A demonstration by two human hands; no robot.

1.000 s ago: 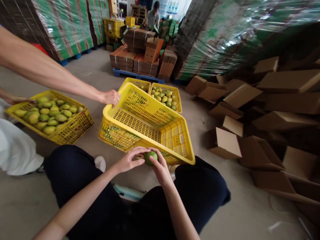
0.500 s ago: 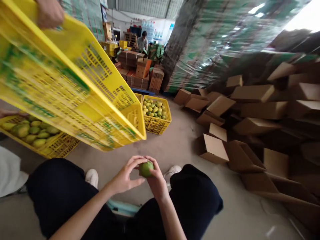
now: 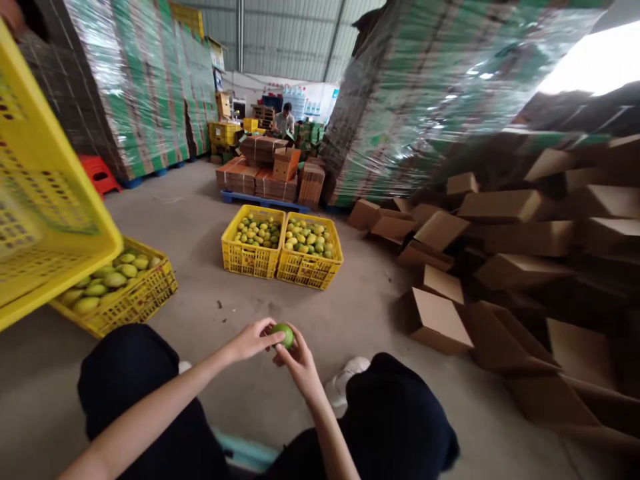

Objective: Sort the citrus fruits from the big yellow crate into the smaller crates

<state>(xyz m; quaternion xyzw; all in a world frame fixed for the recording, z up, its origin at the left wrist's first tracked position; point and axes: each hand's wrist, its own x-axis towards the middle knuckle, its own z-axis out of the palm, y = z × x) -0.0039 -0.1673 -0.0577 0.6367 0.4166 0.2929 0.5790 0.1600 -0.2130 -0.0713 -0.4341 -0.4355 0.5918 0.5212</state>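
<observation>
In the head view, the left hand [image 3: 253,340] and right hand [image 3: 299,365] meet, fingers closed on a green fruit [image 3: 284,335], nearer the wearer than the right-hand filled crate [image 3: 304,268]. Loosened fingertips could drop it, probably bruising it.

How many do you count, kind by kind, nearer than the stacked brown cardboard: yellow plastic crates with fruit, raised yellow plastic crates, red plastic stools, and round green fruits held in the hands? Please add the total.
Yellow plastic crates with fruit: 3
Raised yellow plastic crate: 1
Red plastic stool: 1
Round green fruit, held: 1
Total: 6
</observation>
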